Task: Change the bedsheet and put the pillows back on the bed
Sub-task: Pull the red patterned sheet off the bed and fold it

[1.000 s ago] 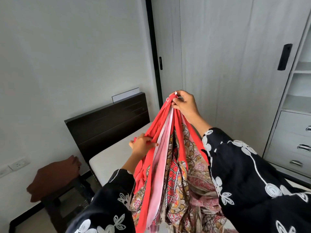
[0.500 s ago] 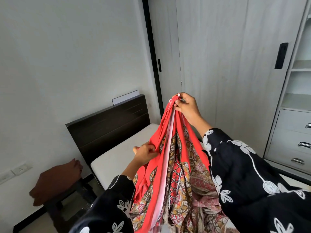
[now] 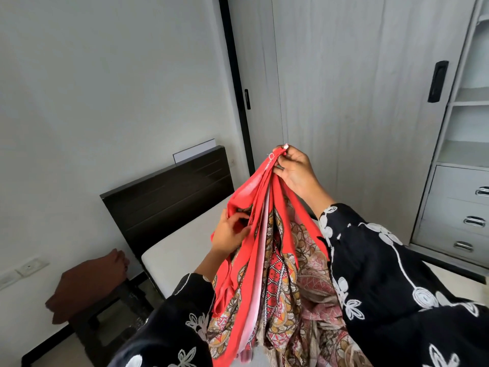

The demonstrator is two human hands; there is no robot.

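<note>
Head view: the right hand (image 3: 293, 170), just right of centre toward 1 o'clock, pinches a corner of the red patterned bedsheet (image 3: 267, 260) shut between fingertips and holds it high, so the cloth hangs in gathered folds down to 6 o'clock. The left hand (image 3: 231, 233), near centre toward 7 o'clock, is curled closed on a red edge lower down the same sheet, seemingly feeling along for the next corner. At 8 o'clock the mattress (image 3: 180, 247) lies bare and white against the dark headboard (image 3: 169, 200); no sheet covers what shows of it. A brown bundle (image 3: 90, 284) rests on a dark stool at 8 o'clock, far out. Judged from this, stripping is done; spreading, tucking and returning pillows all remain. No pillow is clearly identifiable.
</note>
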